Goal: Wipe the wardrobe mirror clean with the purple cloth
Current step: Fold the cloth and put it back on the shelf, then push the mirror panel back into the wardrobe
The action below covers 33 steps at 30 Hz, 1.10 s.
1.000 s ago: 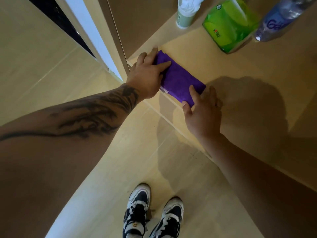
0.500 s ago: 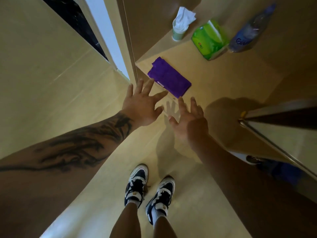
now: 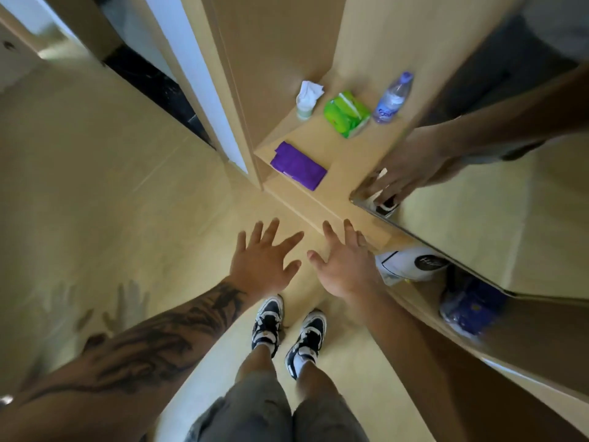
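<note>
The folded purple cloth [image 3: 298,165] lies flat at the front left corner of a wooden shelf [image 3: 350,154]. Both hands hover below it, apart from it, fingers spread and holding nothing: my left hand [image 3: 266,261] with the tattooed forearm, and my right hand [image 3: 345,266] beside it. The wardrobe mirror [image 3: 478,218] stands on an open door at the right; it reflects a hand and arm.
At the back of the shelf stand a green tube with white tissue [image 3: 306,98], a green tissue pack [image 3: 346,114] and a water bottle [image 3: 392,97]. A lower shelf holds a white bag [image 3: 411,264] and a blue package [image 3: 471,309]. My feet stand on the pale floor [image 3: 95,186].
Both hands let go of the purple cloth on the shelf and drew back down toward me, fingers spread. The view pulled back, and the mirrored door came into sight on the right.
</note>
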Available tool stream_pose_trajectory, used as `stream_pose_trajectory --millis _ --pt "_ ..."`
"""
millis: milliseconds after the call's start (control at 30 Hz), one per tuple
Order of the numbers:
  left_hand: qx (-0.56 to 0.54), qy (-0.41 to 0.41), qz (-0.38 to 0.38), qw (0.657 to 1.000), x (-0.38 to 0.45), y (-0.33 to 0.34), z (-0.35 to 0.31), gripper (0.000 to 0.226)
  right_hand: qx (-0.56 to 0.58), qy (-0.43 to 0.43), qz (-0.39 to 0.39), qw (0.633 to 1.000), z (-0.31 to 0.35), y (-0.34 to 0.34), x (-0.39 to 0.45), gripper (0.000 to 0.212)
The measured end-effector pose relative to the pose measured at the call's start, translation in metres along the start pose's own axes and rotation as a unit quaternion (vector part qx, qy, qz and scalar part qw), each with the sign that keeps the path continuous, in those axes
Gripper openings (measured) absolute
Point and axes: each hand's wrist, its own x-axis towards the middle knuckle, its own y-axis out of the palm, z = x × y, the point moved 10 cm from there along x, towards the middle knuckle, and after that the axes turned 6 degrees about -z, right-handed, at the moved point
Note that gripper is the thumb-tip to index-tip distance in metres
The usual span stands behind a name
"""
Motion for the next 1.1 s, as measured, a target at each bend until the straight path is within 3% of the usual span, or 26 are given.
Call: stream_pose_trajectory --millis 200,433,700,900,1100 --pt "-0.029 -0.003 -0.007 1.000 -0.070 -0.044 -0.033 0.065 0.010 -0.004 -0.025 1.000 -0.012 -0.043 -0.077 0.077" --pt "-0.033 0.029 -0.087 0.995 -0.122 -0.096 -0.078 0.064 -0.088 -0.047 -0.113 0.989 -0.015 -0.085 -0.147 0.074" --pt "-0.098 0.095 -0.144 0.980 -0.135 -0.148 -0.114 0.057 -0.029 0.005 -0.233 0.972 -0.040 -0.149 -0.196 0.073" --pt "-0.144 0.175 -0.243 0.943 -0.131 -0.255 -0.169 0.058 0.021 0.036 -0.382 0.923 -0.066 -0.239 -0.226 0.079" --pt "-0.249 0.220 -0.382 0.863 -0.160 -0.367 -0.207 0.059 0.049 0.060 -0.578 0.812 -0.077 -0.352 -0.285 0.077"
